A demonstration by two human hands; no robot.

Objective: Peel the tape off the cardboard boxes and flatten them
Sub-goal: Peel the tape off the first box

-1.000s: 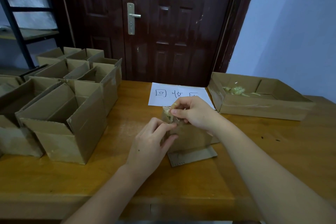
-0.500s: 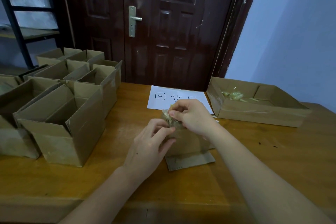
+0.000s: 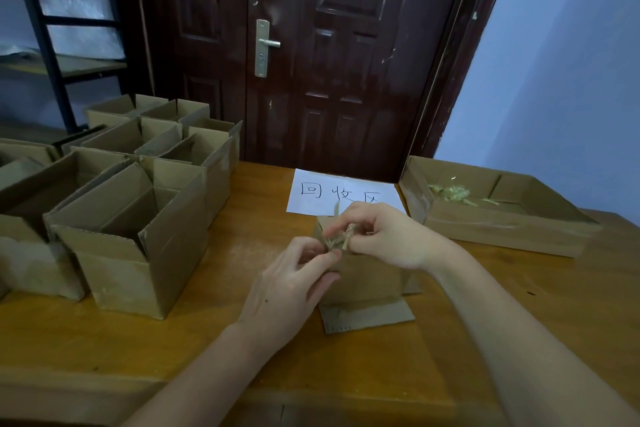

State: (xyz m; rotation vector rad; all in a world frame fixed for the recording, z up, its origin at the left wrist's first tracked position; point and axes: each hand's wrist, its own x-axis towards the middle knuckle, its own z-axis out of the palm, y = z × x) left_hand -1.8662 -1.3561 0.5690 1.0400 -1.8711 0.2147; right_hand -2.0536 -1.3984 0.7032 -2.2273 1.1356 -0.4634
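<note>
A small cardboard box (image 3: 363, 279) stands on the wooden table (image 3: 242, 350) in front of me, one flap lying flat toward me. A crumpled wad of clear tape (image 3: 337, 239) sits at its top left corner. My right hand (image 3: 384, 236) pinches the tape from the right. My left hand (image 3: 294, 282) pinches it from the left, fingers against the box's near side. The box's top is mostly hidden by my hands.
Several open cardboard boxes (image 3: 138, 218) crowd the table's left half. A shallow cardboard tray (image 3: 498, 225) holding balled tape (image 3: 450, 192) sits at the right. A white paper sign (image 3: 325, 192) lies behind the box. A dark door (image 3: 311, 45) stands behind the table.
Both hands stayed at the box's top corner, working the tape; the right hand shifted slightly right and the tape wad is more exposed between the fingers. The camera tilted a little.
</note>
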